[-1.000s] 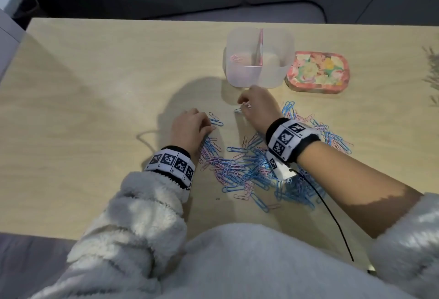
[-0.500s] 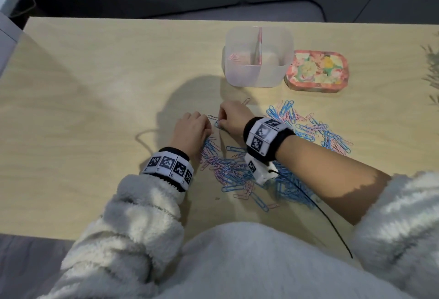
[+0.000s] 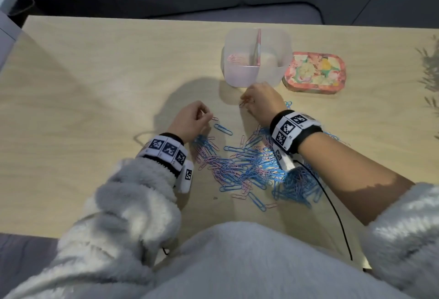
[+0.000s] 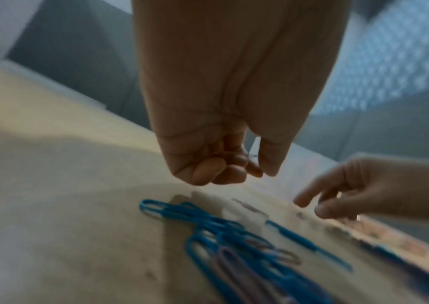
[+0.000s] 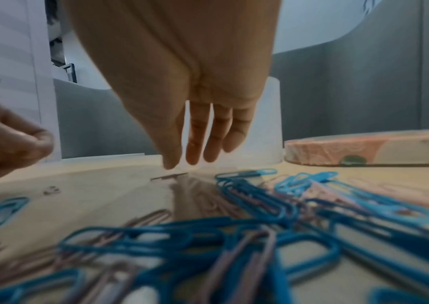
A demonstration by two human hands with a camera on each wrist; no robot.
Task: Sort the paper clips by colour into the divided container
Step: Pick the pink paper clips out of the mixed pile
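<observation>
Clips (image 3: 249,163) lie heaped just behind both hands (image 3: 190,120).

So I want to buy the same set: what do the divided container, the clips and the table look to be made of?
Divided container: frosted translucent plastic, since the pink clips inside show dimly through its wall. Paper clips: probably wire with a smooth blue or pink coating, going by the thin bent loops in solid colour. Table: pale wood grain with a matte finish; solid wood or laminate, I cannot tell.
</observation>
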